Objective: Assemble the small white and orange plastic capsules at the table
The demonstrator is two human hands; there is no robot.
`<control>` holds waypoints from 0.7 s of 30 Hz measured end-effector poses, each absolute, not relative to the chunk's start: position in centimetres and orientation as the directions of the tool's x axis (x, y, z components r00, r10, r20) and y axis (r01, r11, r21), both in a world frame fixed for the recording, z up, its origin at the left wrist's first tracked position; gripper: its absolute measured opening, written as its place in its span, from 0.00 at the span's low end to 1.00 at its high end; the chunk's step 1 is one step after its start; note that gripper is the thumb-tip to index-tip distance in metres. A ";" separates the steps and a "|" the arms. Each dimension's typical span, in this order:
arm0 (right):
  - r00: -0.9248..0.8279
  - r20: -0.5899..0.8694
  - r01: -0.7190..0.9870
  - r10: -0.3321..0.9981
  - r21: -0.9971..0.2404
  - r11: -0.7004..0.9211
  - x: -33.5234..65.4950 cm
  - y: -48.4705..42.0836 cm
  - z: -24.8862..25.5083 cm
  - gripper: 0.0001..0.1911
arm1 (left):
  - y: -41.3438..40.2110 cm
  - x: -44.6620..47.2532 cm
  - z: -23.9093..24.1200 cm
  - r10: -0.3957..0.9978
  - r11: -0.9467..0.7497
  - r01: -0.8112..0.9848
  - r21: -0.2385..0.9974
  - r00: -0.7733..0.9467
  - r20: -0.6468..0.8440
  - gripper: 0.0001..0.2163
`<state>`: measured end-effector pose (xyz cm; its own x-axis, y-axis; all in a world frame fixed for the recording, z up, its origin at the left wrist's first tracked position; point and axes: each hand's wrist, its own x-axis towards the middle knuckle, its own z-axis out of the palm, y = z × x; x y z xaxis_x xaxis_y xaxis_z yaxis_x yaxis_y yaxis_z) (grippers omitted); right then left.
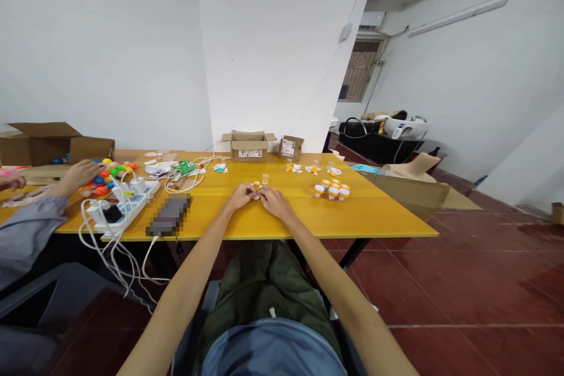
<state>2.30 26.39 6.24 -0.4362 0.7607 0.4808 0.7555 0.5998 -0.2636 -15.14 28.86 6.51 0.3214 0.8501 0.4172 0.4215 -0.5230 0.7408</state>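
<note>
My left hand [243,195] and my right hand [275,201] meet over the middle of the table, close to its front. Both have their fingers pinched on a small white piece [256,196] between them; the fingertips cover much of it, and its kind does not show. Just beyond the hands stands a small clear cup-like part [265,178]. To the right is a cluster of several small round white-and-orange pieces [333,190]. Small piles of white parts [294,168] lie farther back, and another white pile with a blue-green bit [220,168] is at the back left.
An open cardboard box [249,153] and a smaller box [290,147] stand by the wall. Left are a phone [170,215], a power strip [127,211] with trailing cables, and colourful balls [115,170] near a co-worker's hand [81,176]. A large carton [396,191] stands beyond the table's right edge.
</note>
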 end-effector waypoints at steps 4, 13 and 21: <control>-0.448 0.486 0.756 0.751 -0.243 0.608 2.2 26.0 6.3 0.15 | 29.0 -15.2 6.3 0.853 -0.518 0.418 0.746 0.316 0.416 0.05; -0.432 0.473 0.768 0.768 -0.254 0.588 2.1 26.4 5.7 0.14 | 29.1 -15.2 6.1 0.857 -0.513 0.420 0.749 0.309 0.413 0.05; -0.423 0.494 0.757 0.760 -0.269 0.596 2.2 26.3 5.8 0.14 | 28.9 -15.3 6.4 0.859 -0.508 0.413 0.756 0.305 0.410 0.05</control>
<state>2.15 26.32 5.79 -0.4228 0.7600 0.4935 0.7568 0.5957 -0.2690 -15.27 28.86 6.42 0.3055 0.8594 0.4101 0.4132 -0.5077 0.7560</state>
